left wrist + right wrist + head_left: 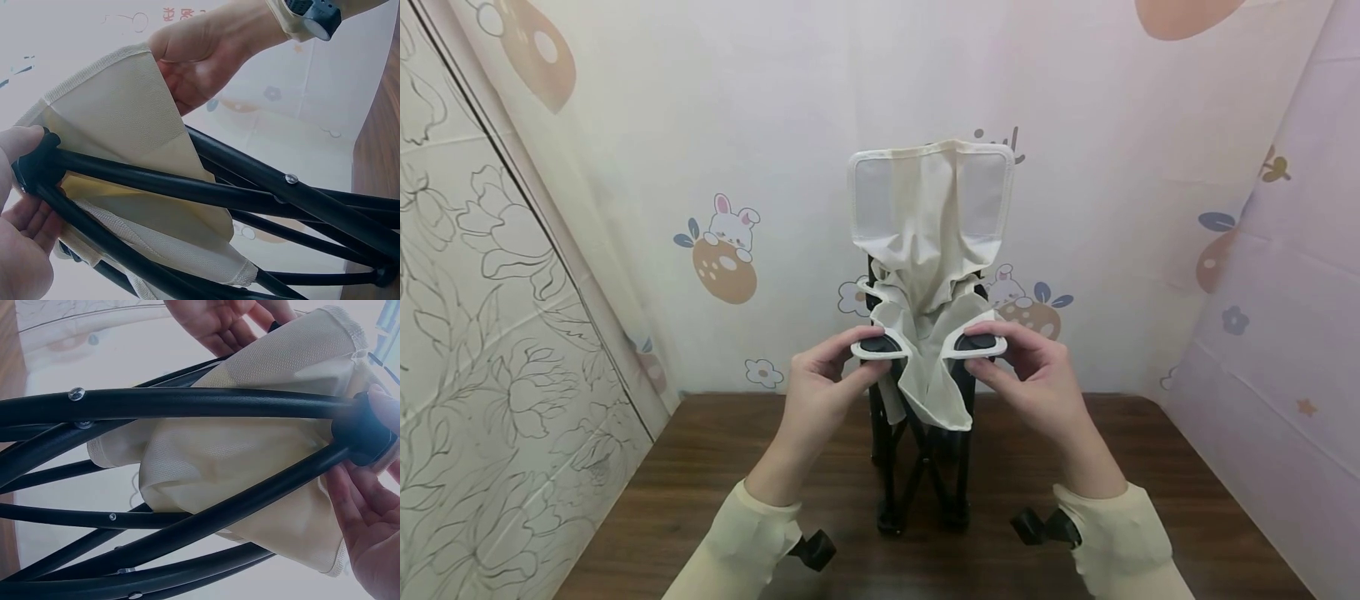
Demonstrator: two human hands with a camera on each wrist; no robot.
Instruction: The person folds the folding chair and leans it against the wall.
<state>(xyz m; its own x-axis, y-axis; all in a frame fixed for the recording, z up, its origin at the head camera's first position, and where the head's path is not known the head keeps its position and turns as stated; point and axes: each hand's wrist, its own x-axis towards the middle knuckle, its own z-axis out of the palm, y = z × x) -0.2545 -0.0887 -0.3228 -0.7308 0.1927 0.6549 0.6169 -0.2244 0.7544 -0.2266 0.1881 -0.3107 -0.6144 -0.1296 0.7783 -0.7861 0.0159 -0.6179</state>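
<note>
A small folding chair with a cream fabric seat [928, 383] and black tube legs [925, 467] stands upright on the table, partly folded. Its fabric backrest [928, 208] rises behind, and the seat sags in a crease between the two front corners. My left hand [831, 375] pinches the left front corner, thumb and fingers around the black plastic joint [37, 159]. On the other side my right hand [1030, 371] grips the right front corner the same way, at its black joint [362, 431]. Crossed black tubes [187, 403] with silver rivets run below the fabric.
The chair's feet rest on a brown wooden table [737, 467]. Close behind hangs a pale curtain [790, 208] with rabbit and carrot prints. A flower-patterned panel [490, 317] borders the left side. Black camera mounts [816, 550] stick out at both wrists.
</note>
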